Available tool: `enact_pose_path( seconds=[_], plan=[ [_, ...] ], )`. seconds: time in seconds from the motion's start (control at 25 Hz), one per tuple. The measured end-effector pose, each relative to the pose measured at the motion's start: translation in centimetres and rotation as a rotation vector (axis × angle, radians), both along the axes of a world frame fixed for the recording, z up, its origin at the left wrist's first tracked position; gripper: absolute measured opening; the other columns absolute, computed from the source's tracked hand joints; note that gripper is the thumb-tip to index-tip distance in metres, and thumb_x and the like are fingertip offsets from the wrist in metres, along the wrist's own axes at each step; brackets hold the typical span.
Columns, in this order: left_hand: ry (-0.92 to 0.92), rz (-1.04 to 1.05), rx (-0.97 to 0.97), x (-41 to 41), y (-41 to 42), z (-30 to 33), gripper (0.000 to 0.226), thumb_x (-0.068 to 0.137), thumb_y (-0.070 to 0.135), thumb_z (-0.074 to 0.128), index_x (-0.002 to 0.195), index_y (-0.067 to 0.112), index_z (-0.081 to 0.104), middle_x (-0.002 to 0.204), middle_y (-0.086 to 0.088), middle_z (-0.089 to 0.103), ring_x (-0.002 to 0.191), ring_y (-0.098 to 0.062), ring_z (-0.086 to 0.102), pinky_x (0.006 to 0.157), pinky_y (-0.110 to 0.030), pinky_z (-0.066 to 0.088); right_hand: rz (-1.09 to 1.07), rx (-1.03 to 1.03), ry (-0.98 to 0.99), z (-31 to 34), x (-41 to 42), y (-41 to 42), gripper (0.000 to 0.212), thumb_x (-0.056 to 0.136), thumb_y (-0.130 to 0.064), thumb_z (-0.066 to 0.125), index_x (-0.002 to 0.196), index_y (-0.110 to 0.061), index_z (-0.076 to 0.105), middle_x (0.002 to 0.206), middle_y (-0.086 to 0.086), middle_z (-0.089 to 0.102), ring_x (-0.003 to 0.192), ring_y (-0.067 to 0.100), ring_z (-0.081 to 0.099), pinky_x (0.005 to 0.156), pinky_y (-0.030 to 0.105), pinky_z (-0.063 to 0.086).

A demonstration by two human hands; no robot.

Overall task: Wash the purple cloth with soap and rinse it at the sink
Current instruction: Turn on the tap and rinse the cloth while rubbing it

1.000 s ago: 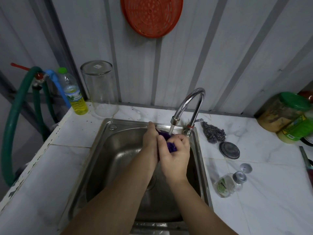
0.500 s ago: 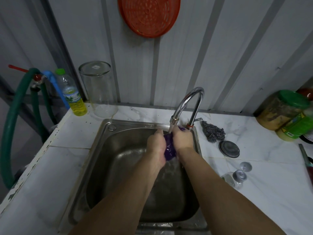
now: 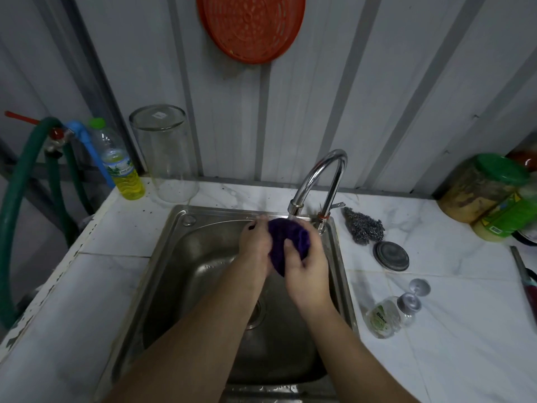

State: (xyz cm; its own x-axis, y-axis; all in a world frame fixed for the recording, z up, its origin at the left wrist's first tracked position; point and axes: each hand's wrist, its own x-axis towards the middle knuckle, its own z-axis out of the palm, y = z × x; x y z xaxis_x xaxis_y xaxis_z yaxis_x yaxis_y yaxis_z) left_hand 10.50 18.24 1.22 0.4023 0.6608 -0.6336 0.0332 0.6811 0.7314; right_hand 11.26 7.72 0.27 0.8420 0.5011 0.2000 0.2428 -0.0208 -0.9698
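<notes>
Both hands, left (image 3: 255,242) and right (image 3: 305,274), clasp the cloth (image 3: 286,237) under the tap (image 3: 316,181). It now shows more, bunched less than before; rinsing seems underway.

A grey ribbed metal wall (image 3: 363,91) closes the far side, with an orange plastic basket (image 3: 251,26) hanging high on it. A white marble-patterned tiled counter (image 3: 453,330) spans the near ground, its left edge chipped. On the far left a green hose (image 3: 13,193) loops down. Light is dim and even.
</notes>
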Motion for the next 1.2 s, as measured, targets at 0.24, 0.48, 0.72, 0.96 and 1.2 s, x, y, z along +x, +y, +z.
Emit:
enact_pose_path(
  seconds=[0.24, 0.48, 0.72, 0.96, 1.2],
  plan=[
    [0.041, -0.247, 0.124, -0.2, -1.2, 0.7, 0.047, 0.106, 0.045, 0.045, 0.078, 0.012, 0.062, 0.064, -0.001, 0.062, 0.068, -0.021, 0.062, 0.057, -0.021, 0.048, -0.025, -0.156, -0.035, -0.3, -0.4, 0.6, 0.037, 0.086, -0.039, 0.073, 0.122, -0.036, 0.064, 0.114, -0.008, 0.052, 0.099, -0.009, 0.055, 0.079, -0.001, 0.041],
    [-0.057, -0.181, -0.037, -0.1, -1.6, 1.3, 0.049, 0.105, 0.047, 0.044, 0.096, 0.009, 0.073, 0.075, -0.007, 0.076, 0.072, -0.02, 0.073, 0.061, -0.03, 0.055, -0.155, -0.095, 0.203, -0.5, 2.0, 2.7, 0.027, 0.085, -0.046, 0.07, 0.091, -0.019, 0.073, 0.08, -0.003, 0.075, 0.073, 0.001, 0.07, 0.074, 0.019, 0.057],
    [0.003, -0.08, -0.058, 0.2, -1.9, 0.6, 0.042, 0.104, 0.04, 0.049, 0.112, 0.004, 0.069, 0.097, -0.017, 0.076, 0.084, -0.033, 0.074, 0.068, -0.04, 0.061, -0.208, -0.172, 0.643, -1.1, 3.9, 4.3, 0.03, 0.086, -0.043, 0.061, 0.083, -0.017, 0.074, 0.083, 0.01, 0.078, 0.08, 0.029, 0.075, 0.082, 0.048, 0.061],
    [-0.014, -0.019, -0.158, -1.0, -1.3, 0.8, 0.042, 0.096, 0.046, 0.048, 0.111, 0.012, 0.068, 0.104, -0.013, 0.074, 0.097, -0.036, 0.07, 0.09, -0.055, 0.057, -0.154, -0.073, 0.915, -1.4, 4.2, 3.0, 0.041, 0.091, -0.057, 0.059, 0.102, -0.018, 0.069, 0.101, 0.01, 0.076, 0.094, 0.033, 0.073, 0.086, 0.053, 0.06],
    [-0.033, -0.071, -0.081, -0.1, -0.4, 0.5, 0.024, 0.094, 0.021, 0.06, 0.105, 0.004, 0.074, 0.097, -0.018, 0.076, 0.085, -0.03, 0.071, 0.067, -0.035, 0.059, -0.031, 0.043, 0.32, -2.6, 1.7, 1.7, 0.049, 0.096, -0.015, 0.057, 0.142, -0.031, 0.051, 0.14, 0.0, 0.056, 0.128, 0.014, 0.056, 0.109, 0.034, 0.046]
  ],
)
